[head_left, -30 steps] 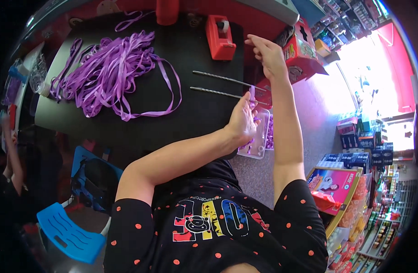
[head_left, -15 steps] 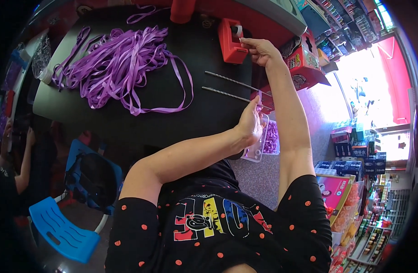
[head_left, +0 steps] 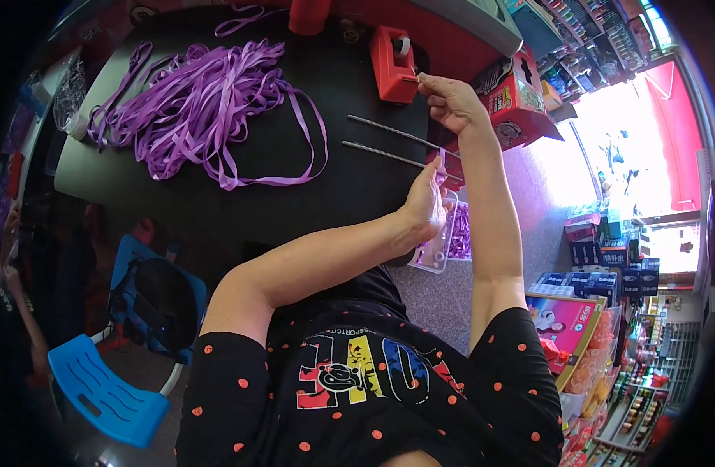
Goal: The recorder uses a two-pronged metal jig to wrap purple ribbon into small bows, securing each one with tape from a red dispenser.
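On the dark table, my right hand (head_left: 457, 107) is closed in a pinch at the front edge of a red tape dispenser (head_left: 390, 74). A short end of clear tape seems to be between thumb and forefinger. My left hand (head_left: 426, 204) is lower, thumb up, closed on a piece of purple ribbon (head_left: 442, 160) beside two thin twisted metal rods (head_left: 382, 150). Most of its fingers are hidden behind the palm. To the left lies a large loose heap of purple ribbon (head_left: 206, 117), one loop reaching toward the rods.
Below my left hand, a clear plastic box (head_left: 431, 261) stands near a container of purple pieces (head_left: 460, 233). A red printed box (head_left: 517, 101) stands right of my right hand. A blue chair (head_left: 108, 393) is at lower left; shop shelves (head_left: 646, 405) line the right.
My right hand has shifted slightly right and down, staying at the dispenser's front edge. The left hand remains by the rods, with almost no movement.
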`<action>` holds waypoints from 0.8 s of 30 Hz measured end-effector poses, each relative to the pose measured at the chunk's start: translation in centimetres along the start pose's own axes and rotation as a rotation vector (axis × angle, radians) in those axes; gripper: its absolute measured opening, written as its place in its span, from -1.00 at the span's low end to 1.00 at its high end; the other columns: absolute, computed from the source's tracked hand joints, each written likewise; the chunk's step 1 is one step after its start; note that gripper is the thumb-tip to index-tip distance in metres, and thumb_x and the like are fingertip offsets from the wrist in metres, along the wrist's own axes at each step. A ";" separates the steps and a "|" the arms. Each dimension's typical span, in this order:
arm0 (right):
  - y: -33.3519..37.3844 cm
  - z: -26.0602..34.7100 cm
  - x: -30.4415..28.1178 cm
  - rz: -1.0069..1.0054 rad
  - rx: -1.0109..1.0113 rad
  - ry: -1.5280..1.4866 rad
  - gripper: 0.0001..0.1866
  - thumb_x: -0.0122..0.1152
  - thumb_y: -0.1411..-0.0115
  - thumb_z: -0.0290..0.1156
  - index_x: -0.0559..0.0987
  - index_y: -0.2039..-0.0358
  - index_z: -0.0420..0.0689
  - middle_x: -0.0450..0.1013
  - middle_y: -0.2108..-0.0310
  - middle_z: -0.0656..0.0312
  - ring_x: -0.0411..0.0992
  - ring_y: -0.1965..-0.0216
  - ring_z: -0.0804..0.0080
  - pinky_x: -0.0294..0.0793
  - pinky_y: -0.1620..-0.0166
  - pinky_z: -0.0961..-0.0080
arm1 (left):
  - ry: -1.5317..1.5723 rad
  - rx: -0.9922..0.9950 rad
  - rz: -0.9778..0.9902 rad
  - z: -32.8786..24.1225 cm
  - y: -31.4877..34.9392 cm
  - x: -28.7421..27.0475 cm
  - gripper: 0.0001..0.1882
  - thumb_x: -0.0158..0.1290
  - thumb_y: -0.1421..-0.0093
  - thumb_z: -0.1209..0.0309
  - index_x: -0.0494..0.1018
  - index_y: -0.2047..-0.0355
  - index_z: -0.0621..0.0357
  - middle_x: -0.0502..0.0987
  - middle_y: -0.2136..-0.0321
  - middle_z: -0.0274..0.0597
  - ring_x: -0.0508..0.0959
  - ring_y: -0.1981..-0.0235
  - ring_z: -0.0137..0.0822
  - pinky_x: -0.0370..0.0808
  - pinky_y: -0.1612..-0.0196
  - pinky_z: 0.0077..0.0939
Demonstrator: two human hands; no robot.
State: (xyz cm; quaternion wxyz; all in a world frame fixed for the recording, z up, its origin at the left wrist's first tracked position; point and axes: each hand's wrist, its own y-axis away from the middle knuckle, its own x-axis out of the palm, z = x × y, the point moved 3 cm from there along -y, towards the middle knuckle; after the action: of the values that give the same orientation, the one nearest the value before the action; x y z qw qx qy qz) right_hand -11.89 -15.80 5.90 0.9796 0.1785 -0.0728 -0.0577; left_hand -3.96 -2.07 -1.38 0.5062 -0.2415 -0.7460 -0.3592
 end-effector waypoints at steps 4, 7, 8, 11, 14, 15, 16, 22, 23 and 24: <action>0.2 -1.4 0.1 -0.021 0.028 0.000 -0.86 0.28 -0.09 -0.38 0.58 0.35 -0.13 0.45 0.54 0.39 0.11 0.68 0.82 0.00 0.62 0.83 | 0.066 0.005 -0.083 0.5 -0.7 -0.6 -0.62 -0.02 -0.13 -0.11 0.35 0.24 -0.16 0.27 0.34 -0.52 0.15 0.33 -0.44 0.10 0.25 -0.45; 0.0 -2.0 0.2 -0.033 0.022 -0.001 -0.86 0.29 -0.08 -0.38 0.58 0.36 -0.14 0.46 0.54 0.37 0.11 0.68 0.81 0.01 0.62 0.81 | 0.016 -0.013 0.002 0.5 -0.8 -0.6 -0.52 -0.27 -0.25 -0.07 0.26 -0.03 -0.11 0.22 0.02 -0.38 0.10 -0.06 -0.31 -0.12 -0.19 -0.22; -0.1 -2.1 0.2 -0.043 0.018 -0.005 -0.86 0.30 -0.07 -0.38 0.57 0.38 -0.15 0.46 0.54 0.37 0.11 0.69 0.81 0.01 0.62 0.80 | 0.016 -0.013 0.002 0.5 -0.7 -0.7 -0.52 -0.27 -0.25 -0.07 0.26 -0.03 -0.11 0.22 0.02 -0.38 0.10 -0.06 -0.31 -0.12 -0.19 -0.22; -0.3 -2.4 0.1 -0.090 -0.034 0.063 -0.86 0.32 -0.05 -0.39 0.56 0.42 -0.16 0.45 0.54 0.36 0.11 0.70 0.81 0.00 0.63 0.80 | 0.002 -0.012 0.026 0.4 -0.6 -0.7 -0.53 -0.29 -0.26 -0.05 0.24 -0.05 -0.11 0.24 0.02 -0.38 0.13 -0.05 -0.36 -0.09 -0.19 -0.26; -0.6 -2.6 0.3 -0.133 -0.093 0.092 -0.84 0.31 -0.04 -0.39 0.56 0.47 -0.20 0.43 0.60 0.31 0.08 0.74 0.75 -0.05 0.69 0.75 | -0.001 -0.004 0.059 0.2 -0.5 -0.5 -0.52 -0.30 -0.27 -0.05 0.23 -0.08 -0.10 0.26 0.00 -0.37 0.17 -0.06 -0.38 -0.05 -0.18 -0.30; -0.7 -2.7 0.4 -0.133 -0.091 0.092 -0.84 0.31 -0.04 -0.39 0.56 0.47 -0.20 0.43 0.60 0.31 0.08 0.74 0.75 -0.05 0.69 0.75 | 0.003 -0.004 0.061 0.2 -0.5 -0.4 -0.51 -0.30 -0.27 -0.05 0.22 -0.09 -0.10 0.25 -0.03 -0.35 0.17 -0.08 -0.37 -0.04 -0.18 -0.30; -0.8 -2.7 0.3 -0.162 -0.114 0.125 -0.85 0.31 -0.03 -0.39 0.56 0.50 -0.20 0.42 0.63 0.32 0.07 0.76 0.75 -0.06 0.69 0.75 | 0.007 -0.005 0.063 0.3 -0.4 -0.4 -0.50 -0.30 -0.27 -0.05 0.21 -0.10 -0.09 0.25 -0.05 -0.34 0.18 -0.09 -0.36 -0.03 -0.18 -0.30; -1.2 -2.0 0.4 -0.210 -0.182 0.279 -0.84 0.27 0.00 -0.42 0.58 0.61 -0.24 0.41 0.72 0.30 0.13 0.77 0.71 0.02 0.70 0.72 | -0.016 -0.028 0.029 0.2 -0.7 -0.5 -0.48 -0.32 -0.27 -0.06 0.21 -0.12 -0.09 0.24 -0.08 -0.31 0.17 -0.12 -0.33 -0.04 -0.19 -0.28; -1.1 -1.7 0.6 -0.214 -0.197 0.332 -0.84 0.27 0.01 -0.43 0.59 0.63 -0.25 0.43 0.71 0.28 0.21 0.76 0.69 0.11 0.68 0.70 | -0.016 -0.030 0.029 0.3 -0.8 -0.6 -0.48 -0.32 -0.27 -0.06 0.21 -0.12 -0.09 0.24 -0.08 -0.31 0.17 -0.12 -0.33 -0.04 -0.19 -0.28; -0.9 -1.6 0.8 -0.216 -0.197 0.331 -0.84 0.27 0.01 -0.43 0.59 0.63 -0.25 0.43 0.71 0.28 0.21 0.76 0.69 0.11 0.68 0.70 | -0.020 -0.020 0.025 0.2 -1.0 -0.6 -0.48 -0.32 -0.27 -0.06 0.21 -0.11 -0.09 0.25 -0.08 -0.31 0.17 -0.13 -0.33 -0.04 -0.19 -0.27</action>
State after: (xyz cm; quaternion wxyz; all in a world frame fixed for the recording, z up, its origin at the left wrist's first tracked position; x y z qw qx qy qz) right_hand -10.93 -16.23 4.23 0.9790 0.0955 0.1146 -0.1390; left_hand -4.56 -2.47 -2.30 0.5008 -0.2593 -0.7443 -0.3577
